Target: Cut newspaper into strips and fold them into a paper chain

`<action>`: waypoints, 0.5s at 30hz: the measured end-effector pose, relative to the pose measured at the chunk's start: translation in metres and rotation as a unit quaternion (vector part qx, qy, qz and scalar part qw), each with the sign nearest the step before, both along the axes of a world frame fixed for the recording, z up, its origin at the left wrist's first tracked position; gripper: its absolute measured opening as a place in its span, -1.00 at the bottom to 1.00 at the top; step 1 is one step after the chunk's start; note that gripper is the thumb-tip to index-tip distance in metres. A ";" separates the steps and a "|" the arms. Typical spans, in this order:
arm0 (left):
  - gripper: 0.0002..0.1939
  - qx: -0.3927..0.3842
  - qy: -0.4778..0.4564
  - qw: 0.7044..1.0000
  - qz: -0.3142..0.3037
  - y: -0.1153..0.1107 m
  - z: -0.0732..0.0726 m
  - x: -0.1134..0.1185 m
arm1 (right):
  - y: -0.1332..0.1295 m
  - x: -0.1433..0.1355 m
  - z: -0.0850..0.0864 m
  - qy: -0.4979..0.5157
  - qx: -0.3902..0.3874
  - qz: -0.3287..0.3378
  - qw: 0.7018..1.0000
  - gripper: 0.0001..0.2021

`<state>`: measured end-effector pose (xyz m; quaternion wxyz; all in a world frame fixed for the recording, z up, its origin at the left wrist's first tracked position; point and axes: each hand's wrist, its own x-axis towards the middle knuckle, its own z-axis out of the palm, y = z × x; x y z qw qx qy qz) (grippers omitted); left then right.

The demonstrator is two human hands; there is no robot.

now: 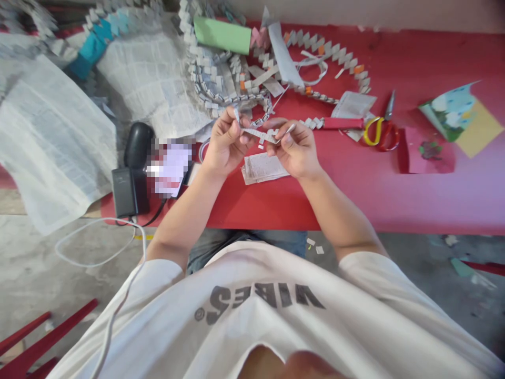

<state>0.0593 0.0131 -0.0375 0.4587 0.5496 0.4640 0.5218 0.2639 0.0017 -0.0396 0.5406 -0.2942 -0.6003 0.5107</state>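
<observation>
Over the red table, my left hand [224,146] and my right hand [299,150] pinch opposite ends of a narrow printed paper strip [254,132]. The strip spans the gap between my fingers, and its ends poke up past both hands. Just below it lies a small stack of cut newspaper pieces [266,167]. Behind my hands, a zigzag chain of folded paper [207,100] curves across the table. A red-handled tool [343,123] lies beyond my right hand; its far end by the folded paper is partly hidden.
Scissors [382,132] with yellow and red handles lie at the right, near a pink card [428,152] and a patterned card [452,113]. Newspaper sheets [55,142] cover the left side. A black adapter [129,192] and phone [173,166] stand left, with a white cable [114,310] trailing down.
</observation>
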 end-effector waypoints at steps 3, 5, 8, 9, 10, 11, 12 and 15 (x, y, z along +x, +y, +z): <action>-0.54 -0.028 0.026 0.999 -0.025 -0.010 0.008 0.009 | -0.005 -0.002 0.002 -0.001 -0.021 -0.001 1.000 -0.40; -0.50 -0.040 0.017 0.998 -0.036 -0.015 0.012 0.013 | -0.007 -0.003 0.003 -0.003 -0.031 -0.002 1.000 -0.40; -0.46 -0.050 -0.027 0.998 -0.032 -0.018 0.016 0.018 | -0.008 -0.004 0.003 0.028 -0.046 -0.007 0.999 -0.45; -0.47 -0.052 -0.050 0.997 -0.029 -0.018 0.016 0.019 | -0.008 -0.005 0.003 0.045 -0.054 -0.015 0.997 -0.46; -0.49 -0.051 -0.077 0.995 -0.025 -0.017 0.015 0.020 | -0.008 -0.005 0.004 0.061 -0.065 -0.026 0.996 -0.47; -0.50 -0.045 -0.107 0.993 -0.024 -0.017 0.013 0.021 | -0.008 -0.006 0.005 0.076 -0.081 -0.037 0.993 -0.47; -0.52 -0.036 -0.140 0.989 -0.024 -0.015 0.011 0.022 | -0.008 -0.006 0.006 0.089 -0.097 -0.047 0.990 -0.48; -0.55 -0.006 -0.226 0.974 -0.034 -0.013 0.004 0.025 | -0.009 -0.008 0.011 0.121 -0.138 -0.067 0.981 -0.49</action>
